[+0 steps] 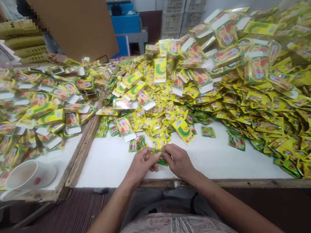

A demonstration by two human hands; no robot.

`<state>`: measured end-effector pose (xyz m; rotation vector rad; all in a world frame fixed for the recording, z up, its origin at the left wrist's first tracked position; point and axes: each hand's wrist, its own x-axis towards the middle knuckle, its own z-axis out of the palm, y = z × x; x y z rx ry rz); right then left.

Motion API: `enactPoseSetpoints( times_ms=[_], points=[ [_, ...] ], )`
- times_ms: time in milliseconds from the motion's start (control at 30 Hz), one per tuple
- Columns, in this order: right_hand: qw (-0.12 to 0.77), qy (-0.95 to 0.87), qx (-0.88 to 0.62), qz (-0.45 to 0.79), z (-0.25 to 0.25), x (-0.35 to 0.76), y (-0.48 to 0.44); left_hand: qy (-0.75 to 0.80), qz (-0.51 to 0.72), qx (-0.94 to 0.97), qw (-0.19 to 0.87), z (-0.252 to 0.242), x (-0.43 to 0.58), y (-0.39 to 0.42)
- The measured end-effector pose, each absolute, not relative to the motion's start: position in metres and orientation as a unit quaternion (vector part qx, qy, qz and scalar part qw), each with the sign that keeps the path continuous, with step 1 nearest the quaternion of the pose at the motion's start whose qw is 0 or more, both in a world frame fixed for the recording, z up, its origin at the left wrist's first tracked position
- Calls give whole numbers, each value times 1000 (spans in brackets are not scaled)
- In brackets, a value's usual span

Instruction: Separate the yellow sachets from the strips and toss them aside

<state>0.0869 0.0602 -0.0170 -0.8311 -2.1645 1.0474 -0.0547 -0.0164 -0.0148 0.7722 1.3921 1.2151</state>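
My left hand and my right hand meet at the near edge of the white table, fingers pinched together on a small green and yellow sachet. Most of that sachet is hidden by my fingers. Just beyond my hands lie loose small sachets, and a huge heap of yellow and green sachets covers the middle and right of the table. Larger yellow packs with white card tabs lie on top of the heap.
A second white table to the left carries more carded packs and a white cup on a saucer. A wooden rail divides the tables. Behind stand a brown cardboard sheet, blue bins and white crates.
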Motion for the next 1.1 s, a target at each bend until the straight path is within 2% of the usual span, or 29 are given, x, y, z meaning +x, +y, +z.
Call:
enactPoseSetpoints(
  times_ms=[133,200,300,400,467,567,700,900,1100],
  points=[
    [205,-719,-339,571,-14,90,61,626,477,374,490,-26,-55,-20],
    [176,-722,-337,578,-11,89,66,605,495,364,506,-29,-55,-19],
    [183,-773,-369,483,-7,84,77,609,512,364,484,-29,-59,-15],
    [232,-813,-434,312,-11,76,88,628,544,333,446,-29,-67,-12],
    [197,-843,-448,222,-17,71,93,617,579,291,447,-31,-73,-11],
    [128,-872,-433,188,-28,69,93,605,607,246,452,-36,-78,-12],
    [181,-833,-445,275,-34,78,92,588,629,224,457,-37,-77,-11],
    [296,-753,-453,375,-17,91,99,577,644,229,448,-34,-70,0],
    [327,-604,-392,612,-5,85,96,539,650,226,486,-25,-50,11]
  ],
)
